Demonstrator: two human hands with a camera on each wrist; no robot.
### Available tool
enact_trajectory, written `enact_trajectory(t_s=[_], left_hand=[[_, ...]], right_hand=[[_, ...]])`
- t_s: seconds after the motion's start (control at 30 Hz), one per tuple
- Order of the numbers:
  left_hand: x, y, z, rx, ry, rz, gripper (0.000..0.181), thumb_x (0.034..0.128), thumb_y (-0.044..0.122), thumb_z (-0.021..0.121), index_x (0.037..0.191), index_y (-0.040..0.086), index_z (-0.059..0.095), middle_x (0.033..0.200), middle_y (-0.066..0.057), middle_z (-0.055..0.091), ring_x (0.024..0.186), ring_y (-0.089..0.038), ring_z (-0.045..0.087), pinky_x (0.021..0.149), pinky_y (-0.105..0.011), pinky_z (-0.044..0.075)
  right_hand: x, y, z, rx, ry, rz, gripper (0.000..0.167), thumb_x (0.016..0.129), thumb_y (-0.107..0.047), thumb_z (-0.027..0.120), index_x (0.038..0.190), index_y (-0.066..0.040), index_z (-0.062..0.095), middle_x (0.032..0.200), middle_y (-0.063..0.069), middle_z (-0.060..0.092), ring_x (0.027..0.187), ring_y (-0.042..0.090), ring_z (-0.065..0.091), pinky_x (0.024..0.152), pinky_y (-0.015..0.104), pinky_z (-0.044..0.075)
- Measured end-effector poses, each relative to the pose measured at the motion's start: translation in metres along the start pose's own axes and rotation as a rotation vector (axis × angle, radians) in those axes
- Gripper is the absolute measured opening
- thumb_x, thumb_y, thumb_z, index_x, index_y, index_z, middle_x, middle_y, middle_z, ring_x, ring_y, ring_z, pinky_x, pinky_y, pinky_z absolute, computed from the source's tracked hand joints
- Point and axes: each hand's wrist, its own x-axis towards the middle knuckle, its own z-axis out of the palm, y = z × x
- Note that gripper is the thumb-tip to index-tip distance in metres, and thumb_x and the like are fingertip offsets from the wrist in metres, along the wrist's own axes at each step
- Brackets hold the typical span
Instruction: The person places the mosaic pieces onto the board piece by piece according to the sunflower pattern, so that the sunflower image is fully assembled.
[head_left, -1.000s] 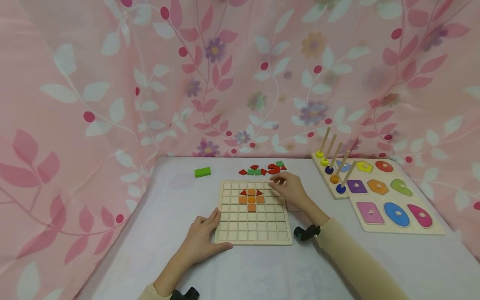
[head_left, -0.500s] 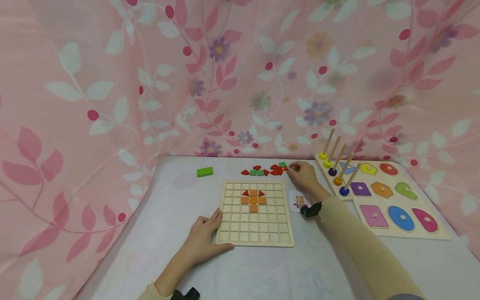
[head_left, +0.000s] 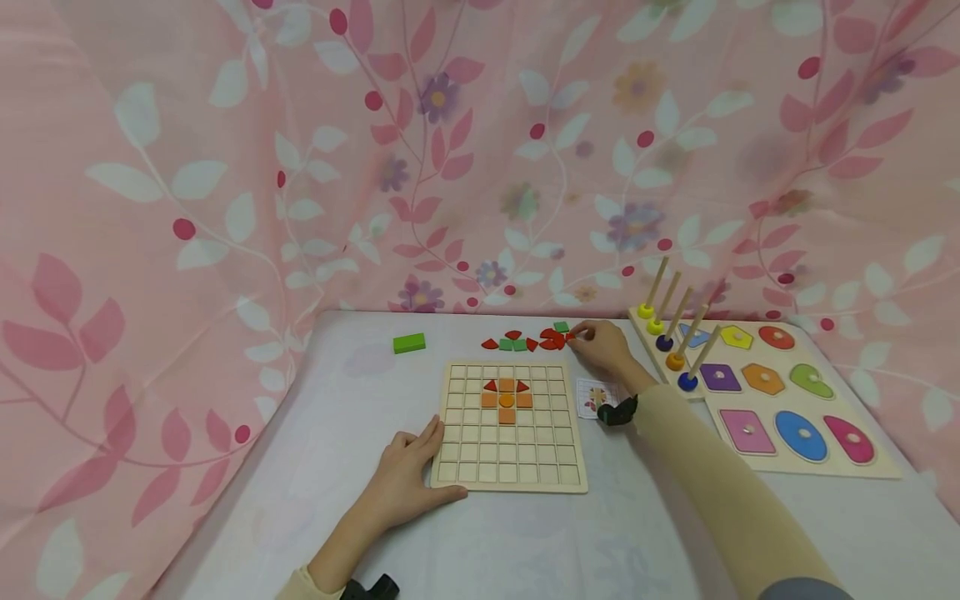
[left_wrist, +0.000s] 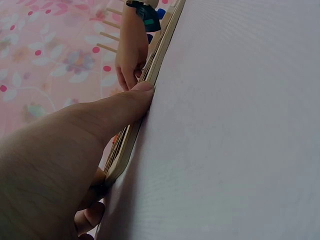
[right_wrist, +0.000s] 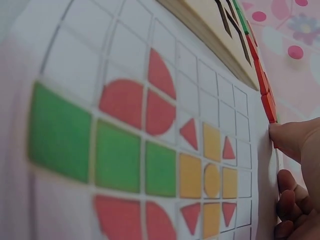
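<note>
A square wooden grid board (head_left: 487,454) lies on the table in the head view. Orange squares, an orange circle (head_left: 507,401) and two red triangles (head_left: 522,387) sit in its upper cells. My left hand (head_left: 405,475) rests against the board's near left corner, thumb along the front edge, fingers along the left side. Beyond the board's far right corner, my right hand (head_left: 602,346) pinches a small red piece (head_left: 570,337) at the edge of the loose red pieces (head_left: 551,339). In the right wrist view the thumb covers part of that red piece (right_wrist: 269,107).
A printed pattern card (head_left: 591,398) lies right of the board. Loose green squares (head_left: 513,344) and a green block (head_left: 408,342) are at the back. To the right stand a peg rack (head_left: 687,382) and a shape puzzle board (head_left: 787,462). A floral curtain (head_left: 480,167) hangs behind.
My right hand has moved right and away from the board's far right corner to the loose red pieces, uncovering the pattern card. The left hand stays at the board's corner.
</note>
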Motion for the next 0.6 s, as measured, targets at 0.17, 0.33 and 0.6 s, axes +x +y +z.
enact_trajectory(t_s=[0.17, 0.33, 0.6], left_hand=[[-0.0003, -0.0005, 0.0001, -0.008, -0.006, -0.002, 0.115, 0.0756, 0.068, 0.087, 0.160, 0.003, 0.044, 0.172, -0.008, 0.033, 0.109, -0.015, 0.043, 0.091, -0.038, 0.040], [-0.0003, -0.0008, 0.0002, -0.005, -0.007, -0.004, 0.115, 0.0757, 0.069, 0.086, 0.160, 0.003, 0.044, 0.172, -0.008, 0.034, 0.110, -0.015, 0.043, 0.091, -0.038, 0.040], [0.0008, -0.0015, 0.0007, -0.009, -0.003, -0.002, 0.115, 0.0755, 0.069, 0.086, 0.160, 0.004, 0.043, 0.172, -0.008, 0.033, 0.109, -0.015, 0.042, 0.091, -0.038, 0.040]], right_hand=[[0.0019, 0.0008, 0.0016, -0.043, -0.017, -0.039, 0.038, 0.104, -0.029, 0.066, 0.136, -0.008, 0.071, 0.130, 0.023, 0.064, 0.111, 0.037, 0.055, 0.104, 0.055, 0.046], [0.0040, -0.0015, 0.0018, -0.070, -0.042, -0.095, 0.037, 0.105, -0.025, 0.066, 0.137, -0.009, 0.071, 0.124, 0.023, 0.066, 0.104, 0.035, 0.056, 0.100, 0.054, 0.047], [0.0020, -0.0032, 0.0003, -0.075, 0.006, -0.115, 0.033, 0.105, -0.025, 0.068, 0.129, -0.002, 0.071, 0.112, 0.019, 0.067, 0.096, 0.031, 0.056, 0.090, 0.047, 0.047]])
